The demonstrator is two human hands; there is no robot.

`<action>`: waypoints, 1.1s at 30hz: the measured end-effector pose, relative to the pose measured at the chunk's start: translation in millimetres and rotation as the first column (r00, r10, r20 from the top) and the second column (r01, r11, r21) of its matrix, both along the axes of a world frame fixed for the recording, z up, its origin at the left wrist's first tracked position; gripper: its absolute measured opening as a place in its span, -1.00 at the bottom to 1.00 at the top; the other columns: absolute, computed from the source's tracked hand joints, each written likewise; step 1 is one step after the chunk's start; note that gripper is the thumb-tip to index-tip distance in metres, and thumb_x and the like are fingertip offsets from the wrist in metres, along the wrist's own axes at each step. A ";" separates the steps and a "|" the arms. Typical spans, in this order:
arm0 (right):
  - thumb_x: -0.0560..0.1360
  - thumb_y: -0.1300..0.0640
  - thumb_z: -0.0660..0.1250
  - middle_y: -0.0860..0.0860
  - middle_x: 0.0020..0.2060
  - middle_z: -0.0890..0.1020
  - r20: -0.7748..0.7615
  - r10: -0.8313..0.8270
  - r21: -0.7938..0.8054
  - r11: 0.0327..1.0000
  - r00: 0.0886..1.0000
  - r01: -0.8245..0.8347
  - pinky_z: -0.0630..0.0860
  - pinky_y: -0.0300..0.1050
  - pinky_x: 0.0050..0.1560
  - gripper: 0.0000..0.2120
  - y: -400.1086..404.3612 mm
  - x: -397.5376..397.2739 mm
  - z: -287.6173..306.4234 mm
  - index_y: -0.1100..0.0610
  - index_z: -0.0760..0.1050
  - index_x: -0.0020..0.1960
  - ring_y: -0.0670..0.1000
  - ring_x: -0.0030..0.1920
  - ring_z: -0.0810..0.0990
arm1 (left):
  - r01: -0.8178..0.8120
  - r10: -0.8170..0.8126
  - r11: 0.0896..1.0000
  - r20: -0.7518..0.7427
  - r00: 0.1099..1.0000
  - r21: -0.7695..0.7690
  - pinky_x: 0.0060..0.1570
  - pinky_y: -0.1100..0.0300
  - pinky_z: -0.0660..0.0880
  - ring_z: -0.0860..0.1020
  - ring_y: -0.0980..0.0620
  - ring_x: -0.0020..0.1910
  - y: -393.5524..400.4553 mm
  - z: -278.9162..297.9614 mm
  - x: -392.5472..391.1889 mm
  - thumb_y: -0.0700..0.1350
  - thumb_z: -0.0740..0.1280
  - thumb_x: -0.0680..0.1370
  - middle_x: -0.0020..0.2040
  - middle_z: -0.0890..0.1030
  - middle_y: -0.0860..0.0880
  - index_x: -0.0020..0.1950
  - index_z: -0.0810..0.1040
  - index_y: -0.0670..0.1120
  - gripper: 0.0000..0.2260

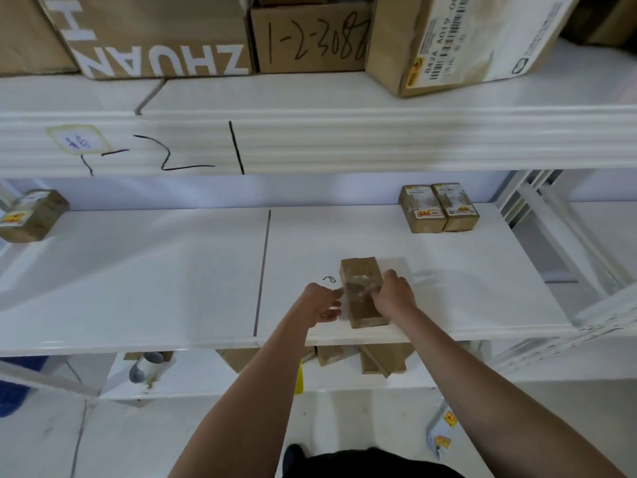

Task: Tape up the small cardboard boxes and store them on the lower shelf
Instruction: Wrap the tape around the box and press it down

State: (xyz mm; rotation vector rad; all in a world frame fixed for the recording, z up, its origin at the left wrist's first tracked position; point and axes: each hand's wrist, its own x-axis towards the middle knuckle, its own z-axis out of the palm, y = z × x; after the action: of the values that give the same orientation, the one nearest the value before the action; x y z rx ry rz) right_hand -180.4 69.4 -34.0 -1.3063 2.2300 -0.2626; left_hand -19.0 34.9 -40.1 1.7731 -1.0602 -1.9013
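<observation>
A small brown cardboard box (362, 291) wrapped in clear tape lies on the white middle shelf (172, 270), near its front edge. My right hand (394, 294) rests on the box's right side with fingers curled over its top. My left hand (322, 301) is just left of the box, its fingers loosely bent and its fingertips at the box's left edge, by a strip of clear tape. Two taped small boxes (439, 208) stand side by side at the back right of the same shelf. Another small box (31, 215) sits at the far left.
Large cardboard cartons (158, 32) fill the upper shelf. Below, the lower shelf (344, 379) holds several small brown boxes (381, 360) and a tape roll (144, 367). A white rack upright (565, 243) stands at the right. A small wire bit (329, 279) lies by the box.
</observation>
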 end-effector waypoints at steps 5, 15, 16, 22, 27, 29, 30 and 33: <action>0.59 -0.03 0.36 0.08 0.15 0.61 0.102 -0.069 0.000 0.998 0.992 0.069 0.57 0.19 0.20 -0.64 1.5 -7.5 -6.5 0.10 0.39 0.29 0.14 0.13 0.61 | -0.162 0.171 0.981 -0.084 0.982 0.103 0.01 0.04 0.62 0.62 -0.13 -0.06 3.0 -0.6 -15.5 -0.14 0.46 0.56 0.07 0.64 -0.20 0.24 0.55 -0.29 -0.68; 0.49 -0.16 0.46 0.04 0.12 0.61 0.213 -0.132 0.044 0.991 0.968 0.126 0.50 0.19 0.25 -0.52 -1.3 -18.8 -15.5 0.08 0.41 0.23 0.13 0.15 0.58 | -0.410 0.460 0.876 -0.186 0.868 0.253 -0.11 0.10 0.60 0.62 -0.08 -0.12 3.6 -11.2 -23.9 -0.27 0.54 0.46 -0.11 0.65 -0.18 0.13 0.62 -0.32 -0.72; 0.48 -0.16 0.47 0.05 0.15 0.61 0.229 -0.145 0.048 0.989 0.963 0.137 0.49 0.19 0.27 -0.49 -1.2 -20.1 -16.6 0.10 0.41 0.27 0.14 0.18 0.57 | -0.414 0.469 0.870 -0.190 0.863 0.268 -0.16 0.11 0.60 0.61 -0.06 -0.17 4.8 -12.1 -24.7 -0.25 0.54 0.47 -0.14 0.64 -0.17 0.11 0.62 -0.31 -0.73; 0.47 -0.15 0.50 0.05 0.19 0.62 0.278 -0.173 0.064 0.985 0.945 0.161 0.48 0.18 0.30 -0.45 -3.1 -23.2 -20.0 0.11 0.43 0.31 0.15 0.21 0.58 | -0.483 0.612 0.767 -0.252 0.750 0.423 -0.37 0.04 0.61 0.66 -0.11 -0.21 11.8 -15.7 -30.6 -0.22 0.54 0.48 -0.13 0.67 -0.19 0.01 0.60 -0.27 -0.79; 0.48 -0.16 0.49 0.07 0.20 0.62 0.288 -0.172 0.059 0.985 0.942 0.162 0.46 0.20 0.32 -0.45 -1.3 -23.2 -21.5 0.12 0.43 0.31 0.16 0.23 0.57 | -0.516 0.631 0.747 -0.203 0.748 0.420 -0.12 -0.04 0.65 0.70 -0.13 -0.09 11.9 -21.6 -39.3 -0.17 0.54 0.48 -0.01 0.71 -0.18 0.07 0.62 -0.26 -0.75; 0.49 -0.16 0.47 0.06 0.19 0.62 0.294 -0.175 0.053 0.984 0.940 0.167 0.48 0.18 0.30 -0.46 -0.8 -21.7 -22.0 0.11 0.43 0.31 0.15 0.22 0.58 | -0.545 0.643 0.736 -0.159 0.749 0.402 -0.14 0.00 0.65 0.70 -0.13 -0.03 9.6 -22.1 -43.8 -0.13 0.55 0.48 0.03 0.72 -0.18 0.13 0.63 -0.25 -0.70; 0.50 -0.16 0.46 0.06 0.18 0.62 0.289 -0.175 0.049 0.984 0.941 0.168 0.48 0.19 0.29 -0.48 -0.6 -20.8 -22.1 0.10 0.42 0.30 0.15 0.20 0.58 | -0.551 0.638 0.737 -0.132 0.759 0.392 -0.10 0.01 0.65 0.70 -0.13 0.00 9.2 -22.4 -45.9 -0.09 0.55 0.48 0.04 0.72 -0.17 0.13 0.63 -0.24 -0.68; 0.51 -0.18 0.43 0.03 0.14 0.63 0.242 -0.174 0.043 0.985 0.955 0.169 0.47 0.19 0.28 -0.52 0.0 -18.0 -21.8 0.08 0.42 0.27 0.13 0.15 0.60 | -0.605 0.647 0.728 -0.032 0.762 0.322 -0.22 0.14 0.57 0.65 -0.07 -0.17 10.0 -28.0 -50.5 0.00 0.57 0.46 -0.19 0.67 -0.11 -0.11 0.59 -0.20 -0.70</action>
State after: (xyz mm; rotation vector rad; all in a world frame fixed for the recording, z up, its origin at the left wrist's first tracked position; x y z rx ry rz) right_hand -198.4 69.3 -55.8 -1.0089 2.1291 -0.4383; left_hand -69.5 44.9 -68.1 1.7920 -0.0640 -1.7459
